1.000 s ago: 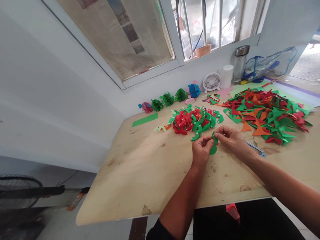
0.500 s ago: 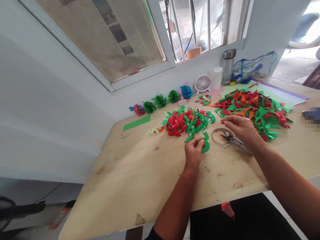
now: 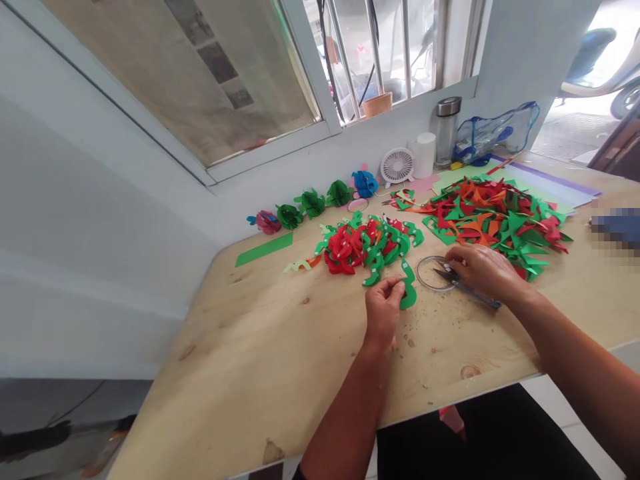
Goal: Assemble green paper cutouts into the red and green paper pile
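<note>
My left hand (image 3: 384,308) pinches a curved green paper piece (image 3: 409,293) just above the wooden table. My right hand (image 3: 483,270) is over the handles of the dark-bladed snips (image 3: 444,275), its fingers closed near a small white bit; what they grip is too small to make out. The snips lie partly across a clear ring-shaped roll (image 3: 424,280). Beyond my left hand is a pile of red and green cut paper shapes (image 3: 345,248), some with small white squares on them.
Red, orange and green paper scraps (image 3: 480,210) are heaped behind my right hand. Folded paper figures (image 3: 313,203), a small white fan (image 3: 397,167), a glass bottle (image 3: 447,137) and a clear blue-edged bag (image 3: 493,137) stand along the wall. A green strip (image 3: 264,249) lies at the back left.
My right hand has come down and closer to the snips, covering more of their handles. My left hand keeps its pinch on the green piece. The view has shifted slightly.
</note>
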Tool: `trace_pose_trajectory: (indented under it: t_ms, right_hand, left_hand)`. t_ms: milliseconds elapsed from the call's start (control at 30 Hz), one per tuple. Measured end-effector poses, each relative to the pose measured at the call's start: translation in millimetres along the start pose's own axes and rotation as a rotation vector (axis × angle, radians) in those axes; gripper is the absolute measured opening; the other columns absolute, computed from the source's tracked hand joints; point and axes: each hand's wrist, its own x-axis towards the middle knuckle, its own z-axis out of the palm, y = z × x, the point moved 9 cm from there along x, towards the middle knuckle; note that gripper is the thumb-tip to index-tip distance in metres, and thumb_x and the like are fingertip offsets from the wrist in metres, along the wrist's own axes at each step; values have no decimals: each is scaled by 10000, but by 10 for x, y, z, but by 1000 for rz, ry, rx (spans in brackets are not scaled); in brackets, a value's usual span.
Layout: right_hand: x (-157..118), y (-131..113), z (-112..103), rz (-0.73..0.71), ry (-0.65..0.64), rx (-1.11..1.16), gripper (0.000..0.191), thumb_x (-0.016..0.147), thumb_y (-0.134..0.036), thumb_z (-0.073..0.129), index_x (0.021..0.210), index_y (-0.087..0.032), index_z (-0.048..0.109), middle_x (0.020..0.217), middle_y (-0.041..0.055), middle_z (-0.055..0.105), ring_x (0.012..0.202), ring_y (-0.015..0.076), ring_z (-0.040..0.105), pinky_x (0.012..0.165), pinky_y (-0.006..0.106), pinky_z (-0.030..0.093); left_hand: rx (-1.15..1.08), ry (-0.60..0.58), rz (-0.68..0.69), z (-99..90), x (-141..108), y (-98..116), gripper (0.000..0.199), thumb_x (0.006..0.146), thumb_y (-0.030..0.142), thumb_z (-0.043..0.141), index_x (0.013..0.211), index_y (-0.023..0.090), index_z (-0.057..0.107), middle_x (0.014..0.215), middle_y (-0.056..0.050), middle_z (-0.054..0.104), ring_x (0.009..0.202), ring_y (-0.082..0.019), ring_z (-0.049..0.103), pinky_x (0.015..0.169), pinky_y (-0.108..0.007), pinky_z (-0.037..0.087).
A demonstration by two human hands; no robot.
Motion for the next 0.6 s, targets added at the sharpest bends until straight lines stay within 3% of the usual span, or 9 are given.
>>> trace_pose_trajectory:
  t_ms: [167,600]
  right_hand:
    - [-14,51,51,113,-82,-22,182,790,-346,486,794,-262,647,764,25,692,665,197,599,518,273,316]
    - [-33,67,41,173,-52,-35,167,807,-348,479,785,-250,612,780,40,690,640,196,572,522,282,275]
  left_hand:
    - [0,-8,7,9,-9,9,159,620,236,691,731,126,721,668,-19,637,603,-89,525,596,-204,412]
    - [-36,-3,-8,29,-25,20,122,622,196,682,717,127,716,637,-6,623,577,-77,514,584,-194,403]
